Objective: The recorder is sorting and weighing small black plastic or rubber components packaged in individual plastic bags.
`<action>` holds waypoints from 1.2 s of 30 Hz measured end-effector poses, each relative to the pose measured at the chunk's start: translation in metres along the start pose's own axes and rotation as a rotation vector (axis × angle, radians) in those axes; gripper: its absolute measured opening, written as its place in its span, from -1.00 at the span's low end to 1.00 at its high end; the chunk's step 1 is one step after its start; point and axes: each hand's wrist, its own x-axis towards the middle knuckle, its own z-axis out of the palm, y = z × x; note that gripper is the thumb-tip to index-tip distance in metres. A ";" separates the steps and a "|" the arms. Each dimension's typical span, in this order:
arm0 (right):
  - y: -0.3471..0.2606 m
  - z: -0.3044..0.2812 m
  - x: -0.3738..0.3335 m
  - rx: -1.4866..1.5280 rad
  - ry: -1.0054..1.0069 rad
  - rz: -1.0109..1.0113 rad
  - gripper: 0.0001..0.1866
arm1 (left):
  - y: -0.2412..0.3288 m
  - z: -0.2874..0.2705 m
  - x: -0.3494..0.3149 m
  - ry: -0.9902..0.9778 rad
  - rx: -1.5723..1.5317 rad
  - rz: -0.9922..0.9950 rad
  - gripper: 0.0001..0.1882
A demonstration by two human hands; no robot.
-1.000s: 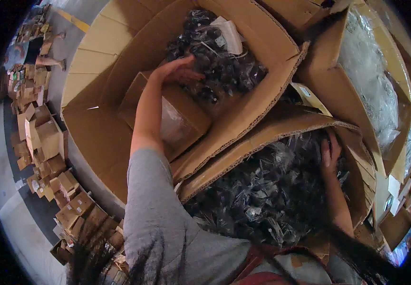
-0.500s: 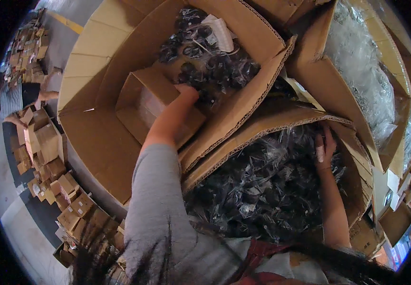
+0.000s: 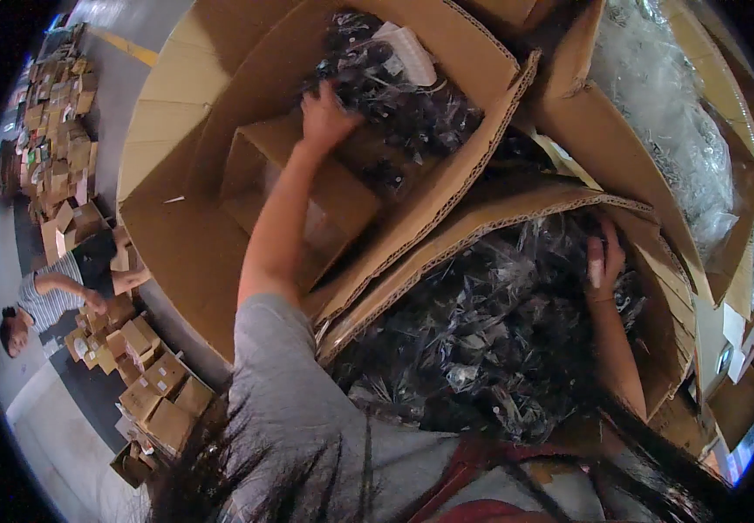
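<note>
My left hand [image 3: 330,118] reaches into a large open carton [image 3: 167,235], its visible fingers apart. They touch the edge of a pile of black pieces in clear plastic bags [image 3: 420,122], and I see nothing held. A white padded sheet [image 3: 410,54] lies on that pile. Closer to me, another carton [image 3: 446,248] holds many more black bagged pieces [image 3: 481,340]. Along its right side rests my right hand [image 3: 605,260], open, fingers stretched upward beside the bags. Something pale is wrapped around one finger or the thumb.
A smaller cardboard box [image 3: 351,196] sits inside the left carton, below my left forearm. At the right, another carton holds clear plastic bags [image 3: 656,131]. Stacked boxes [image 3: 154,383] line the floor at left, where another person [image 3: 63,283] bends over them.
My left hand has moved up and left, from beside the smaller box to the bagged pile's edge. My right hand stays nearly in place. The other person has come further into view.
</note>
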 end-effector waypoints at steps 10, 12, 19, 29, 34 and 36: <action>-0.014 0.000 0.004 0.102 -0.025 -0.129 -0.55 | 0.023 -0.139 0.011 -0.395 -0.859 -0.327 -0.38; 0.012 0.003 -0.002 0.054 -0.013 -0.080 -0.55 | 0.042 -0.126 -0.009 -0.423 -1.258 -0.560 -0.32; -0.017 0.003 0.005 0.049 -0.017 -0.168 -0.54 | 0.090 -0.180 -0.043 -0.778 -1.982 -0.281 -0.13; -0.025 -0.002 0.005 0.155 0.029 -0.281 -0.61 | 0.127 -0.280 -0.026 -0.303 -1.548 -0.474 -0.50; -0.037 0.001 0.010 0.192 -0.020 -0.268 -0.61 | 0.089 -0.206 -0.009 -0.413 -0.213 -0.168 -0.63; -0.026 0.005 0.012 0.159 -0.004 -0.150 -0.60 | 0.063 -0.125 -0.017 -0.613 0.210 0.035 -0.58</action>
